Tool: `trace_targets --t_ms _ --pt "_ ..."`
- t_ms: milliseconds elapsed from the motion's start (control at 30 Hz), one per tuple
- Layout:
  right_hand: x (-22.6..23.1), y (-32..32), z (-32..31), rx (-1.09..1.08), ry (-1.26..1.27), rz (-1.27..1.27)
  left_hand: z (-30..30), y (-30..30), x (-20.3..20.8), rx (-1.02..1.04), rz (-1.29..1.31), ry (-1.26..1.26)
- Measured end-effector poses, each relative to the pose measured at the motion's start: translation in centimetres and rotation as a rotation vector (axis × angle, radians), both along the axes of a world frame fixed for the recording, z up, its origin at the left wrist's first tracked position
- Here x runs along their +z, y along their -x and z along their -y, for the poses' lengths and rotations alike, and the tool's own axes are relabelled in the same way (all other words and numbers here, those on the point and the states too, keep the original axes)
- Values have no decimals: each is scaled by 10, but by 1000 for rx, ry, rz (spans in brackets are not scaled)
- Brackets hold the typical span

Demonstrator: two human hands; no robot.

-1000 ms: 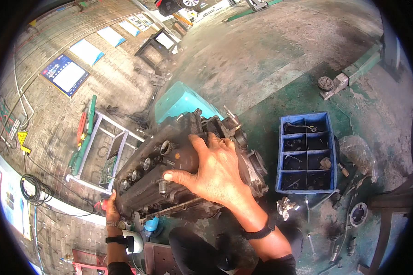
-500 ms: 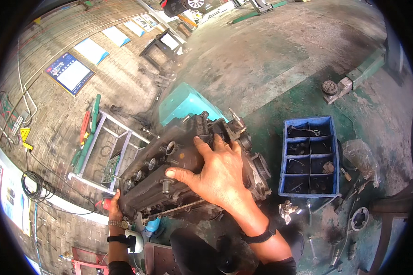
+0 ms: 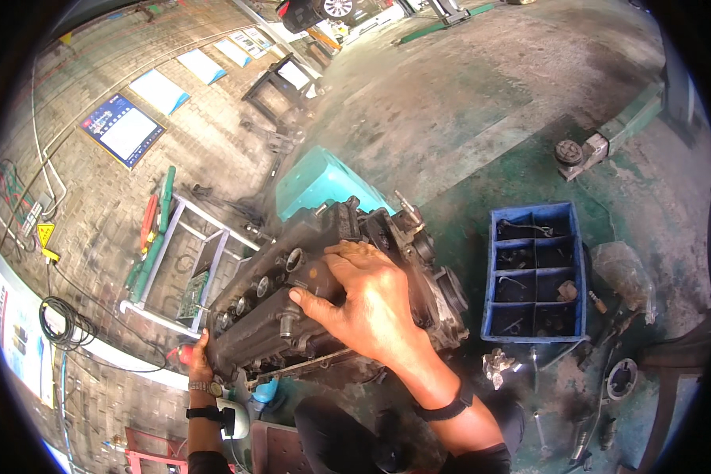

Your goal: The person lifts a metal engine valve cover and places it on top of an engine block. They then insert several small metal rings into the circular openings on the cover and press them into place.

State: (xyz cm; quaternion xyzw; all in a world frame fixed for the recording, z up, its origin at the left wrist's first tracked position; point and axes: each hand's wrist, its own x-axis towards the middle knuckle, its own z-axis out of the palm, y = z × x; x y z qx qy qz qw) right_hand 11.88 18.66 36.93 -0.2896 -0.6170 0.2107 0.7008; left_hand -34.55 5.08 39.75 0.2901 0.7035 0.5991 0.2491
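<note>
A dark, greasy engine [image 3: 449, 304] stands before me with a long black valve cover [image 3: 249, 325] along its top. A row of round holes runs down the cover, and a short filler neck or pipe [image 3: 287, 324] sticks out of its near side. My right hand [image 3: 370, 304] is closed over the far right end of the cover, thumb on the near side and fingers bent over the top. At the left end, my left hand [image 3: 201, 359] grips the cover's end with the thumb up; its other fingers are largely hidden.
Right of the engine lies a blue divided bin [image 3: 488, 272] with small parts. Beside it are a plastic bag [image 3: 622, 272], a metal ring [image 3: 621, 379] and loose tools. A turquoise box [image 3: 324, 183] stands behind the engine, a metal frame [image 3: 162, 265] to the left. A lift arm [image 3: 628, 122] extends at right.
My right hand's fingers have drawn in from outstretched to bent, gripping the cover's end. The left hand stays at the other end. The view has shifted slightly.
</note>
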Motion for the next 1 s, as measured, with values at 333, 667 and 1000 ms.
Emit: trace_targets --t_ms 333,667,1000 --pt "2 2 -2 -29 -45 -45 2 -6 10 88 -179 128" --pt "6 1 1 28 23 -4 -7 36 -7 -103 2 6" --pt "9 5 6 -61 36 11 -3 26 -10 -96 100 10"
